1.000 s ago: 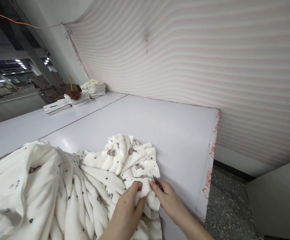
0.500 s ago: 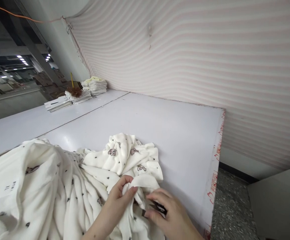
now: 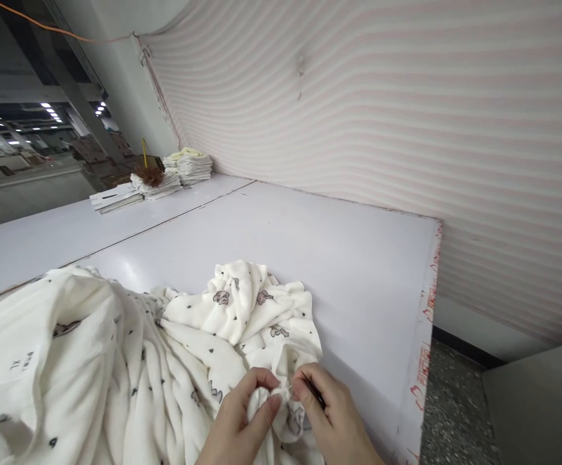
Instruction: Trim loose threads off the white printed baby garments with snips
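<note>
White fleecy cloth [image 3: 130, 361] with small dark prints lies heaped along the near edge of the table [image 3: 349, 271], and both hands are right on it. Left hand [image 3: 237, 429] has thumb and fingers curled closed, pinching a bunched fold of the cloth. Right hand [image 3: 332, 423], touching the same fold just beside it, has its fingers closed around a small dark tool [image 3: 316, 392]; what sort of tool, I cannot tell. Further out, the pale tabletop runs back to a striped pink-and-white wall [image 3: 407, 116]. Way off at the far left, stacks of folded cloth [image 3: 188, 166] sit beside a brown brush [image 3: 149, 174] with a yellow handle.
</note>
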Available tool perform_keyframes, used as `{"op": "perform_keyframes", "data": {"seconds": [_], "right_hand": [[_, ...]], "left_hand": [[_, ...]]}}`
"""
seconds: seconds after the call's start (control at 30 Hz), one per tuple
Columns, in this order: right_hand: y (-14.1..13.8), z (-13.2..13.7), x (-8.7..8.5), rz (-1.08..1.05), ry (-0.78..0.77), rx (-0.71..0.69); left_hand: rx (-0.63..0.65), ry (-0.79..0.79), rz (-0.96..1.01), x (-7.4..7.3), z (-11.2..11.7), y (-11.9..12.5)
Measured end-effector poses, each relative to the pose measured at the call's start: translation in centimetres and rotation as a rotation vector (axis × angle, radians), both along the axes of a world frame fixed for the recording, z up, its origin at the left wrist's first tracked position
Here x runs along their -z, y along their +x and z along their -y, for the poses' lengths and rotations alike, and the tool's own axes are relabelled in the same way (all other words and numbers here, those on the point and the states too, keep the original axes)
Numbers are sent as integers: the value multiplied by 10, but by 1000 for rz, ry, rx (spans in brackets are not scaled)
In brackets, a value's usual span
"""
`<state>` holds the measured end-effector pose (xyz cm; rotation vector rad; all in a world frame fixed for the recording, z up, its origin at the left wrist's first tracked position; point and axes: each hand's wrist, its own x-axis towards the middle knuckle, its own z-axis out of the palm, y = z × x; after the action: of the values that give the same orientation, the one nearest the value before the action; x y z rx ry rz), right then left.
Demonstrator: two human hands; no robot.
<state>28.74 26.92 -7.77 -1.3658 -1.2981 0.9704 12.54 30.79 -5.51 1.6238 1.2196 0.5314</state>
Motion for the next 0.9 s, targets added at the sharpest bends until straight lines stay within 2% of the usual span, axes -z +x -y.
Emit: {"op": "perform_keyframes", "data": {"seconds": [0.17,0.23,0.3,0.37,0.47,0.6,0.7,0.9], "right_hand": [[9,-7,-13,67,-18,-82],[10,-7,-12,163,19,-92],[9,-6,-9,266,42,-108],[6,-6,-7,331,57,-106],[2,-8,-6,321,41,-68],[3,-8,-6,218,-2,-48],[5,-6,-7,259,4,-57],[5,-6,-8,307,12,-89]], "left_hand": [[-200,-262,278,1,-7,-1],[-285,-298,338,2,-7,0],[-327,-263,316,5,-5,1],[-341,-215,273,7,-4,1],[-340,-183,269,9,-3,2],[-354,-230,335,10,-4,2],[-371,-269,365,10,-4,2],[-367,-243,362,12,-4,0]]}}
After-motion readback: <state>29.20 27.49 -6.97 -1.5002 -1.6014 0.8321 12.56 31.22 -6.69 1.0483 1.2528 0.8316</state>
